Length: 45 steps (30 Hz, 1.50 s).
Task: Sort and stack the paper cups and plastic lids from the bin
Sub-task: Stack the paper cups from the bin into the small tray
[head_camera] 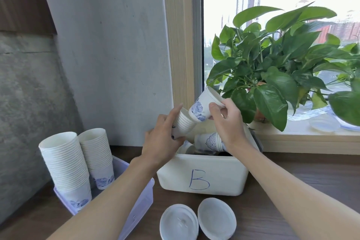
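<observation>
Paper cup stacks [66, 169] are stood left of the white bin [202, 173]. Above it, a nested stack [184, 123] is gripped by the left hand [161, 140]; a single cup [204, 106] is pinched by the right hand [228, 121]. Plastic lids [196, 220] are laid before the bin.

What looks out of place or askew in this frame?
Little. One lid sits alone on the windowsill, apart from the two lids on the table. Cups in bin B lie tipped over, still unsorted.
</observation>
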Tool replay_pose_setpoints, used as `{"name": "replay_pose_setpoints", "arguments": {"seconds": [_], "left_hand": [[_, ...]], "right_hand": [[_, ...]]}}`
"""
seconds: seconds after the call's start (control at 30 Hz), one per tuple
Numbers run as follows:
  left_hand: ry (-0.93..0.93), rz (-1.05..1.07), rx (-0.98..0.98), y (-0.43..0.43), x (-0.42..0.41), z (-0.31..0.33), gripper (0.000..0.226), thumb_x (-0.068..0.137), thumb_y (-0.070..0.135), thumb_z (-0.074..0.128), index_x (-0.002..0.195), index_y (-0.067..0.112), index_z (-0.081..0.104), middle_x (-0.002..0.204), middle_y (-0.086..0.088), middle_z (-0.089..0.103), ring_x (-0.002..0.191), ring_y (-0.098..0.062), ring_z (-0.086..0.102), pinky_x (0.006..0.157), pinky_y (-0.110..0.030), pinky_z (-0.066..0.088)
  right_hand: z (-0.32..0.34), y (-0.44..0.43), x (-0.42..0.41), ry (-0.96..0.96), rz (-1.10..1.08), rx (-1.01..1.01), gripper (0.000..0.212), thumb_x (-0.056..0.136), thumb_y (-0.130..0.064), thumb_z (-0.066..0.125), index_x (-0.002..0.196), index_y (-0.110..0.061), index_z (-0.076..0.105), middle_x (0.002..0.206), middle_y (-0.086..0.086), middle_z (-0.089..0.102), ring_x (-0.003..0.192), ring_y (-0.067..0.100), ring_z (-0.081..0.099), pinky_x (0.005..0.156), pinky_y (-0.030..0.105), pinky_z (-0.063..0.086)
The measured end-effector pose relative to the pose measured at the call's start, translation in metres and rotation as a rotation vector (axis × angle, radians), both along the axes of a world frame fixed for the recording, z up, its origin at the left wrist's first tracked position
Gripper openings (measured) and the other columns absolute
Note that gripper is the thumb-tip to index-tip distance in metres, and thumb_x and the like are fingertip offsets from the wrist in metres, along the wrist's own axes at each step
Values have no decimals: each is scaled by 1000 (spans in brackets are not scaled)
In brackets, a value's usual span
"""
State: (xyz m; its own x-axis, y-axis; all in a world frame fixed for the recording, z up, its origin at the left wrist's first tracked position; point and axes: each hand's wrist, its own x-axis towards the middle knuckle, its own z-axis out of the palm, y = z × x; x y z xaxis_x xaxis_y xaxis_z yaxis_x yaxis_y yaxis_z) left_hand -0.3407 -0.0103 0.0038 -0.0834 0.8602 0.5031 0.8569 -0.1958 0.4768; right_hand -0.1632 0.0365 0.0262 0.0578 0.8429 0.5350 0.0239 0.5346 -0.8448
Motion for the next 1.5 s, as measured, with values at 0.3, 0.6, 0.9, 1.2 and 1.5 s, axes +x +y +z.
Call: {"name": "replay_pose_setpoints", "arguments": {"seconds": [0.3,0.6,0.9,1.2,1.5], "left_hand": [[-20,-103,0,-2,0,1,102,84,27,74,140,69,1,120,4,46,92,-20,59,94,-50,49],[-89,-164,22,-1,-3,-1,94,86,19,75,137,68,14,119,3,45,98,-16,57,90,-45,54],[-180,-108,80,-2,-1,-3,85,85,7,70,138,55,24,119,2,39,95,-16,59,83,-35,55],[-39,-35,-54,4,-2,-2,87,83,23,70,139,61,15,117,-1,47,102,-28,59,96,-49,48],[-10,-39,-53,2,-3,-2,87,84,26,72,141,59,15,121,0,49,107,-24,59,100,-46,44]], "right_hand": [[-4,-2,-6,-137,143,-19,27,89,-36,64,109,-22,54,99,-7,62,94,8,61,79,26,50],[-6,0,-8,-305,124,24,17,95,-19,59,110,-14,63,102,-4,68,91,-4,61,79,8,46],[-9,3,-11,-354,186,-69,36,95,-26,58,129,-15,54,117,0,65,106,11,61,95,26,48],[-2,20,55,-949,-5,-112,52,84,-25,70,132,-25,51,118,-5,61,113,15,55,95,32,42],[-11,12,61,-1353,-133,-162,79,76,-57,68,144,-36,33,148,-8,43,136,21,36,111,39,22]]}}
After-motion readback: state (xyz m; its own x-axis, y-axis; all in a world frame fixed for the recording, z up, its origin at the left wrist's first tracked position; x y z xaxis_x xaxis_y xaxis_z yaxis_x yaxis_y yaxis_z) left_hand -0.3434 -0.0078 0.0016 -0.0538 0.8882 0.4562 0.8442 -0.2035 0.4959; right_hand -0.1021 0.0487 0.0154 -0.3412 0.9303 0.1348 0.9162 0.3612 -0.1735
